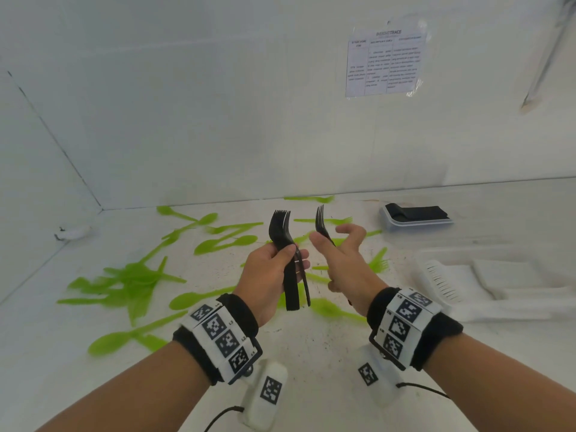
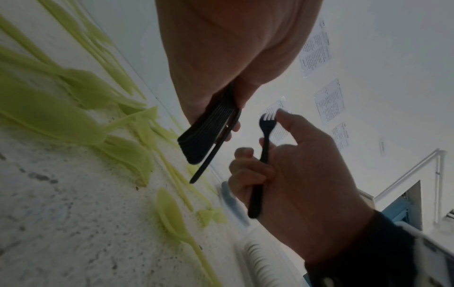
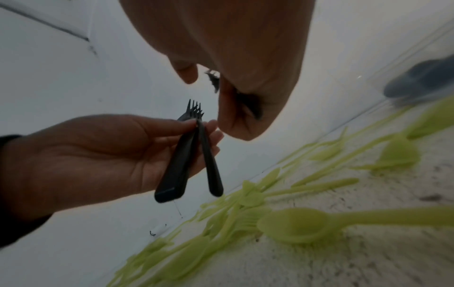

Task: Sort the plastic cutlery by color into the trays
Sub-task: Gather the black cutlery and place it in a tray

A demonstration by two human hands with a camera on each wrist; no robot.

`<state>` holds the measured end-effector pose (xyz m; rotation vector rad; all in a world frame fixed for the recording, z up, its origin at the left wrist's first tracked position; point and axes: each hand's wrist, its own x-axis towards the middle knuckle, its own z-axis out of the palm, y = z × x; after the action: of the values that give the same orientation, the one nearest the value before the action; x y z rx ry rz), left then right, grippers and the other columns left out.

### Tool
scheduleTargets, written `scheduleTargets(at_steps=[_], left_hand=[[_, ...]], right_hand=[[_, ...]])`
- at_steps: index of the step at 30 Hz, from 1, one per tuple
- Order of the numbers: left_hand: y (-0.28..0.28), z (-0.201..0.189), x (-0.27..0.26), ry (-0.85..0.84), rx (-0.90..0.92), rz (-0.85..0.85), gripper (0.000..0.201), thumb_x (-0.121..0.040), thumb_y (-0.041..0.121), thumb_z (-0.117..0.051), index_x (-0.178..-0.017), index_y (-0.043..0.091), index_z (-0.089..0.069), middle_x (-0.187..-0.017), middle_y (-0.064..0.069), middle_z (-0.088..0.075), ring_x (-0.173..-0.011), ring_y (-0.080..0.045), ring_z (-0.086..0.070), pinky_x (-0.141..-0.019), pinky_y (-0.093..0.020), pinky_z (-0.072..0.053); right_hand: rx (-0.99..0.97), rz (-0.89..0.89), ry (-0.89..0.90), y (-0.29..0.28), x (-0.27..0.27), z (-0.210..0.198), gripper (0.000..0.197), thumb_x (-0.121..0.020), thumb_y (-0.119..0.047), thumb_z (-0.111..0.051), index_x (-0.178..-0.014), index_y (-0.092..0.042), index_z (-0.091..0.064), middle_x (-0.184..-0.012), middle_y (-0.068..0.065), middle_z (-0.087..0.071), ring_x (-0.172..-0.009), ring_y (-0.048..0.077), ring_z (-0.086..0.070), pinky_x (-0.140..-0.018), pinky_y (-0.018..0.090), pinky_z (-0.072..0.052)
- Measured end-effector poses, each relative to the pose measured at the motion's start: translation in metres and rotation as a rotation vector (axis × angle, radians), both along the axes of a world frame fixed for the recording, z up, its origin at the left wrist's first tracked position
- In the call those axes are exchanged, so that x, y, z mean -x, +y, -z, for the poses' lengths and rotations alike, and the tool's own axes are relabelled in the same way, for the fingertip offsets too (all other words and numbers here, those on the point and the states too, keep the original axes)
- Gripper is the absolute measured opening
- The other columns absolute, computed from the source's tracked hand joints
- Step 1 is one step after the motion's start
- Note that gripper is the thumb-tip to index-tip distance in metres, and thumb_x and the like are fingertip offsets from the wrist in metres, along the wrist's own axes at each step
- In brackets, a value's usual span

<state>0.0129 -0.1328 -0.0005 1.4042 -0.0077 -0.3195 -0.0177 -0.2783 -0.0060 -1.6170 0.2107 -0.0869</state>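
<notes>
Above the scattered green cutlery (image 1: 137,275), the left hand (image 1: 268,269) is gripping a nested stack of black forks (image 1: 288,260) while the right hand (image 1: 343,257) is pinching one light, stiff black fork (image 1: 322,224), best held by its handle

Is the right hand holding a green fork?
No, the right hand holds a single black fork; the green cutlery lies on the table.
</notes>
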Motion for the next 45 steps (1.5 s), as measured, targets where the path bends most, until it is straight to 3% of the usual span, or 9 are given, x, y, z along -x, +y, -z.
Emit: scheduleTargets(at_steps=[4, 10, 19, 22, 30, 35, 37, 41, 45], left_hand=[[-0.01, -0.001, 0.004, 0.015, 0.069, 0.004, 0.02, -0.105, 0.012, -0.052, -0.115, 0.003, -0.067, -0.1, -0.014, -0.075, -0.095, -0.029, -0.074, -0.091, -0.044, -0.06], [-0.015, 0.004, 0.004, -0.025, 0.098, -0.052, 0.021, -0.105, 0.013, -0.055, -0.116, 0.001, -0.068, -0.109, -0.021, -0.074, -0.101, -0.032, -0.074, -0.096, -0.045, -0.058], [-0.026, 0.002, 0.006, -0.067, 0.074, -0.035, 0.023, -0.106, 0.017, -0.053, -0.119, 0.009, -0.07, -0.113, -0.014, -0.075, -0.111, -0.029, -0.07, -0.096, -0.046, -0.057], [-0.027, -0.002, 0.006, 0.002, 0.128, 0.024, 0.024, -0.107, 0.016, -0.05, -0.12, 0.005, -0.068, -0.115, -0.015, -0.074, -0.106, -0.023, -0.07, -0.081, -0.033, -0.059], [-0.022, -0.004, -0.007, 0.024, 0.086, 0.001, 0.024, -0.105, 0.029, -0.054, -0.108, 0.014, -0.073, -0.097, -0.003, -0.073, -0.089, -0.02, -0.069, -0.076, -0.036, -0.055], [-0.018, -0.004, -0.021, -0.027, 0.017, 0.13, 0.027, -0.104, 0.028, -0.053, -0.119, 0.014, -0.07, -0.097, 0.002, -0.068, -0.099, -0.016, -0.061, -0.086, -0.029, -0.042], [-0.015, -0.006, -0.031, 0.005, 0.049, 0.158, 0.022, -0.101, 0.031, -0.06, -0.118, 0.021, -0.068, -0.101, 0.007, -0.069, -0.103, -0.013, -0.06, -0.099, -0.03, -0.038], [-0.008, -0.013, -0.06, -0.066, 0.145, 0.185, 0.021, -0.092, 0.018, -0.073, -0.11, 0.017, -0.062, -0.098, -0.001, -0.061, -0.082, -0.015, -0.054, -0.085, -0.03, -0.051], [-0.012, -0.016, -0.084, -0.38, -0.146, 0.283, 0.026, -0.091, 0.011, -0.075, -0.115, 0.011, -0.065, -0.108, -0.013, -0.07, -0.093, -0.019, -0.064, -0.093, -0.045, -0.056]], right_hand=[[0.01, -0.076, -0.076, 0.008, 0.001, -0.008, 0.021, -0.106, -0.018, -0.036, -0.119, -0.022, -0.053, -0.089, 0.001, -0.06, -0.062, 0.004, -0.056, -0.055, 0.019, -0.043], [0.228, -0.005, -0.173, 0.007, -0.003, 0.008, 0.038, -0.107, -0.015, -0.041, -0.12, -0.039, -0.069, -0.112, 0.003, -0.053, -0.106, 0.005, -0.057, -0.094, 0.019, -0.046], [-0.018, 0.027, -0.207, 0.015, -0.005, 0.006, 0.039, -0.105, -0.018, -0.051, -0.11, -0.048, -0.074, -0.116, 0.005, -0.055, -0.108, 0.008, -0.063, -0.1, 0.028, -0.052], [-0.194, -0.007, -0.123, 0.013, -0.007, 0.007, 0.04, -0.101, -0.013, -0.05, -0.118, -0.039, -0.075, -0.129, 0.009, -0.049, -0.119, 0.012, -0.061, -0.109, 0.035, -0.048], [-0.475, -0.111, 0.121, 0.013, -0.01, 0.012, 0.038, -0.104, -0.052, -0.046, -0.125, -0.024, -0.06, -0.114, 0.012, -0.071, -0.106, 0.03, -0.071, -0.091, 0.049, -0.059], [-0.289, -0.201, 0.164, -0.002, -0.015, 0.003, 0.04, -0.108, -0.048, -0.038, -0.107, -0.015, -0.061, -0.074, 0.0, -0.057, -0.06, 0.012, -0.05, -0.06, 0.024, -0.044], [-0.042, -0.184, 0.032, -0.011, -0.02, 0.0, 0.034, -0.108, -0.042, -0.041, -0.104, -0.016, -0.063, -0.08, -0.001, -0.055, -0.065, 0.01, -0.049, -0.065, 0.024, -0.043], [0.706, -0.021, -0.263, -0.04, -0.036, -0.005, 0.024, -0.099, -0.038, -0.062, -0.122, -0.032, -0.068, -0.088, -0.007, -0.059, -0.088, 0.013, -0.055, -0.081, 0.031, -0.045], [1.003, 0.038, -0.214, -0.076, -0.034, -0.019, 0.031, -0.094, -0.042, -0.066, -0.125, -0.045, -0.062, -0.105, -0.008, -0.053, -0.104, 0.02, -0.05, -0.095, 0.041, -0.042]])
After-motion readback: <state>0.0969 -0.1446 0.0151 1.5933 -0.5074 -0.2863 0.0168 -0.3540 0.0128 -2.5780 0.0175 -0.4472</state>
